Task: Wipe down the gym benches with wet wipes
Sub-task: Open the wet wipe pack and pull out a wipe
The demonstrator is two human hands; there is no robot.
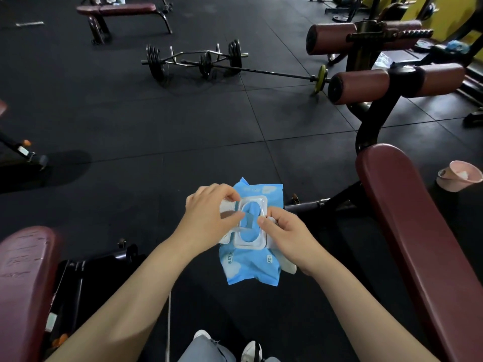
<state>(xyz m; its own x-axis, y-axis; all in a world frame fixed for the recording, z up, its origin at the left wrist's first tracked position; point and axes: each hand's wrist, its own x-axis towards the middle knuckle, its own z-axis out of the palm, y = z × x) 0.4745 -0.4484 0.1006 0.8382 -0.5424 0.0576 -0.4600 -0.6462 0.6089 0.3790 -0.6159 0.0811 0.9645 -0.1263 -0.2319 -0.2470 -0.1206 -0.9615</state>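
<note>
Seemingly at the very start of the job, the head view shows both hands working on a blue wet-wipe pack (pixel 249 265) held in the air between them, above the dark rubber floor (pixel 130 121). The left hand (pixel 209 218) pinches the clear flip lid (pixel 230 207), which is swung open to the left, fingers curled round its edge. The right hand (pixel 290 239) grips the pack's right side, thumb and forefinger at the edge of the white dispenser frame (pixel 252 226), with a white wipe (pixel 287 266) bunched under its palm. The pack's long axis runs away from the body, tilted slightly right at the far end, and the opening faces up between the two thumbs, so either hand reaches it equally.

A maroon bench pad (pixel 407 231) lies just right of the right forearm, running lengthways away from the person, and is the nearest surface to wipe. Another maroon pad (pixel 23 283) sits to the left. A barbell (pixel 235 69) lies well ahead, and a pink basin (pixel 460 176) rests beyond the right bench.
</note>
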